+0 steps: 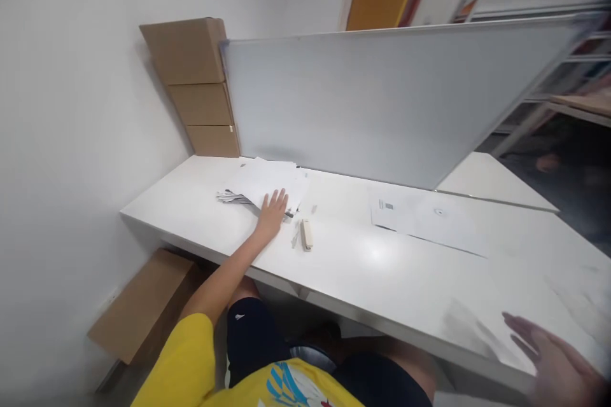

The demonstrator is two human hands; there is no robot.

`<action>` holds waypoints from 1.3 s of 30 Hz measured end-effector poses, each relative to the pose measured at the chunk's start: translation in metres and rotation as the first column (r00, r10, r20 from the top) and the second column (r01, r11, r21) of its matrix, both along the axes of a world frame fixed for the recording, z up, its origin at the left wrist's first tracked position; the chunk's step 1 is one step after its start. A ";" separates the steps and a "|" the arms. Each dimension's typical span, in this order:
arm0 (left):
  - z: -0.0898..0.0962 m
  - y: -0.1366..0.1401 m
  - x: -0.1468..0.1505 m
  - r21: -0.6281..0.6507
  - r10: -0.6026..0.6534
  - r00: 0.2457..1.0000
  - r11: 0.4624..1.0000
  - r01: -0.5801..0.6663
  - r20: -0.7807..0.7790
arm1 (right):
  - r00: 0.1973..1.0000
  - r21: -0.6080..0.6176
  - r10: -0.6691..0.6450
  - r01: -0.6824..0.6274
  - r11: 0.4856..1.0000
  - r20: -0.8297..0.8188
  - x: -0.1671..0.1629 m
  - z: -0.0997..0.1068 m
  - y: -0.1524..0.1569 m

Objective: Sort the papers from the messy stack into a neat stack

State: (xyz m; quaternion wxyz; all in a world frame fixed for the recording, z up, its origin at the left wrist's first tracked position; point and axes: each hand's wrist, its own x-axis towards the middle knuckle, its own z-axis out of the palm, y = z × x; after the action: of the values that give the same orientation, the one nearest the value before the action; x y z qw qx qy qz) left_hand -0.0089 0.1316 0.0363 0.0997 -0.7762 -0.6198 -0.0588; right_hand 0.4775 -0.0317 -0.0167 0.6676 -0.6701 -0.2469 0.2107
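My left hand (272, 212) rests with its fingers spread on the near right part of a loose stack of white paper (268, 178). The sheets in that pile lie unevenly, with edges fanned out at the left. Just right of the hand, a small cream-coloured stapler (306, 234) lies on the white table (344, 267). Over the table's right end is my right hand (548, 356), blurred, its fingers stretched out and nothing seen in it. Printed white sheets (420, 219) lie on the table between the two hands, farther back.
A whiteboard panel (358, 102) stands along the table's back edge. Cardboard boxes (200, 95) are stacked at the back left against the wall. Another cardboard box (143, 305) is below the table on the left. Shelves (573, 57) stand at the far right.
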 end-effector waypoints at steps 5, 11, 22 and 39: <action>-0.010 0.013 -0.039 -0.023 0.004 0.996 1.000 -0.006 -0.084 | 0.996 0.172 -0.075 0.082 0.982 -0.042 -0.050 0.037 0.047; 0.006 0.019 -0.040 0.059 -0.096 0.994 0.994 0.094 0.048 | 0.911 0.014 0.410 -0.411 0.912 0.032 -0.149 0.017 0.057; 0.036 -0.097 0.030 0.048 -0.555 0.756 0.815 0.577 0.348 | 0.299 0.193 0.823 -0.881 0.433 -0.482 -0.204 0.068 0.018; 0.091 -0.124 0.106 0.175 -0.163 -0.126 0.980 0.092 0.979 | 0.473 0.210 0.540 -0.586 0.783 -0.696 -0.109 0.020 -0.059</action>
State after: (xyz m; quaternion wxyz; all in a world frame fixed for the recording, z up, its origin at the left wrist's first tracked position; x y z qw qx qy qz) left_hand 0.0972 0.0078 0.1275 -0.3826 -0.5265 -0.4072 -0.6408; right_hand 0.3685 -0.0906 0.0029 0.5817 -0.4298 -0.1623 0.6712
